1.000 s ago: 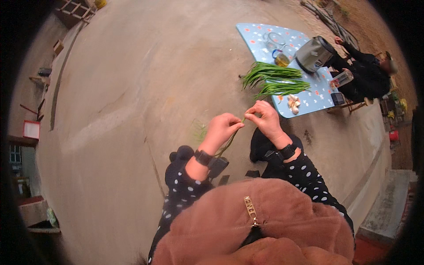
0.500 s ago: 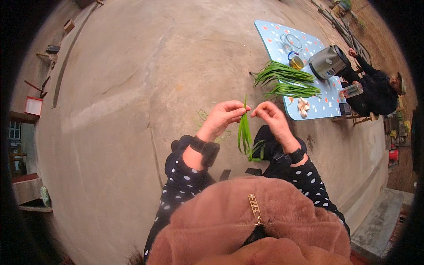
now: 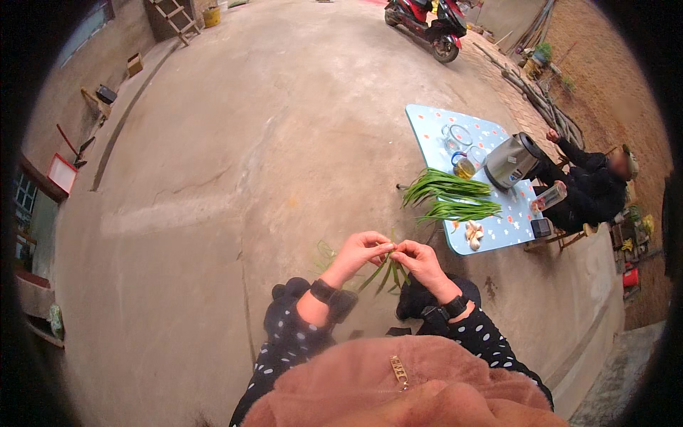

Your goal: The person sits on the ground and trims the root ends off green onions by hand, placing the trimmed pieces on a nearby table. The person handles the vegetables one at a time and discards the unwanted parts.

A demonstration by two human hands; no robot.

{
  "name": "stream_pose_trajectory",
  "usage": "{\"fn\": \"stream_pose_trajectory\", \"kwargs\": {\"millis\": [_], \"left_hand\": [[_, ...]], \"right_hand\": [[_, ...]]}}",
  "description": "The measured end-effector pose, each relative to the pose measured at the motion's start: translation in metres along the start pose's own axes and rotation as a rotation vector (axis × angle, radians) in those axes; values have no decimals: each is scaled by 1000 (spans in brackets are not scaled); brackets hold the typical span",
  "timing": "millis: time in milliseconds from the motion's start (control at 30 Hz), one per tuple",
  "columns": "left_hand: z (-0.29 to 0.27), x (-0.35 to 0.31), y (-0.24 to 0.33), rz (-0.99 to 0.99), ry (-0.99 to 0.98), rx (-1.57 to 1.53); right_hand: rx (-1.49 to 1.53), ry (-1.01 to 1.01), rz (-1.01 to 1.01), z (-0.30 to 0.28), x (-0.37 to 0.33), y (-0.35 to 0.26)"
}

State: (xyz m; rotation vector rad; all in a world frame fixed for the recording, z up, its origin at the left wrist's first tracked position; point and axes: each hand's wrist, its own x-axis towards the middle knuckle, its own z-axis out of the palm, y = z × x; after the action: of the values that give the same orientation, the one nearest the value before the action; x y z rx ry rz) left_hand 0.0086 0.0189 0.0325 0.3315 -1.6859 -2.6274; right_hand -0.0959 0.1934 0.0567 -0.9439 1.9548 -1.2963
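A small bunch of green stalks (image 3: 388,270) is pinched at its top between the fingertips of the left hand (image 3: 359,250) and the right hand (image 3: 420,260), leaves hanging free for sorting (probably). Beyond, more greens (image 3: 448,199) are laid on the blue table (image 3: 427,132).

We stand in an open yard paved in bare grey concrete (image 3: 270,142), lit by flat daylight, with a low table (image 3: 427,121) under a pale blue spotted cloth to the right of and beyond the fingers and another person (image 3: 594,188) seated at its far side. Far beyond the fingers a red scooter (image 3: 430,21) is parked, and a wooden ladder (image 3: 178,18) leans against the wall up to their left. Well off to the left of the fingers we see a window (image 3: 23,196).
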Motion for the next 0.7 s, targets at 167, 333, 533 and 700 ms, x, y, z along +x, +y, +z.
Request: {"fn": "stream_pose_trajectory", "kwargs": {"millis": [167,333,533,700], "left_hand": [[5,-3,-2,38,21,-28],[4,-2,-6,58,6,-55],[5,2,-13,147,-20,-52],[7,4,-16,223,63,-20]], "right_hand": [[-231,41,-37,-2,-4,-6],[-447,101,-287,-3,-4,-19],[-654,77,-419,-4,-3,-27],[-375,51,-174,1,-3,-6]]}}
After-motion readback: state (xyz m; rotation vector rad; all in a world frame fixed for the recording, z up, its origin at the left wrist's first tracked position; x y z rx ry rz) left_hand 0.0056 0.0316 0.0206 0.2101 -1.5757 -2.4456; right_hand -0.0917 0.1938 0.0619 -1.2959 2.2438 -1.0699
